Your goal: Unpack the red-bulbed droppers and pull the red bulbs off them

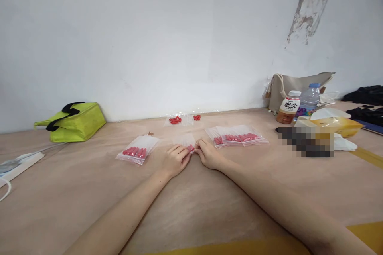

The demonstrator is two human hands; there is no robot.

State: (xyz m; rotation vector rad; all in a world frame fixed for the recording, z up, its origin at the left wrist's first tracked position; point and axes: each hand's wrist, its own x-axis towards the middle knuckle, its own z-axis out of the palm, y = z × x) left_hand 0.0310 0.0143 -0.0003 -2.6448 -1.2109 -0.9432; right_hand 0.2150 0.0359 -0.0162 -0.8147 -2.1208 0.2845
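Between my two hands lies a small clear zip bag [184,140] with a few red pieces [190,148] inside. My left hand [176,160] has its fingers closed at the bag's near left edge, partly covering it. My right hand [208,153] pinches the bag's near right edge between thumb and fingers. To the left rests a filled zip bag [138,149] of red, capsule-shaped pieces. On the right, several filled zip bags [237,135] overlap in a row. Loose red pieces [175,119] sit on clear plastic near the wall, beside a smaller red pile [196,117].
A lime-green bag [80,121] with black handles stands at the left, above a white power strip [22,167]. At the right are a brown drink bottle [289,107], a water bottle [309,99], a beige bag [299,81] and a yellow tissue pack [341,125]. A white wall rises behind.
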